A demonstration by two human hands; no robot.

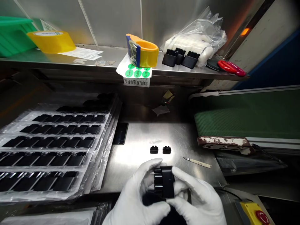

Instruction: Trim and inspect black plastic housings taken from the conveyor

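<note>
Both my hands wear white gloves and grip one black plastic housing [164, 182] low in the middle of the view. My left hand [138, 193] wraps its left side, thumb curled over the top. My right hand [199, 200] pinches its right side. Just beyond, two small black parts [154, 150] [167, 150] lie side by side on the steel bench [140, 147]. A thin blade tool [197, 162] lies to their right.
Clear trays [53, 147] with rows of black parts fill the left. The shelf behind carries tape rolls [50, 40], a tape dispenser [142, 51], green stickers [137, 72], black housings [180, 57], a plastic bag and red scissors [232, 67]. A green conveyor [248, 117] runs right; a yellow emergency-stop box [255, 214] sits at the lower right.
</note>
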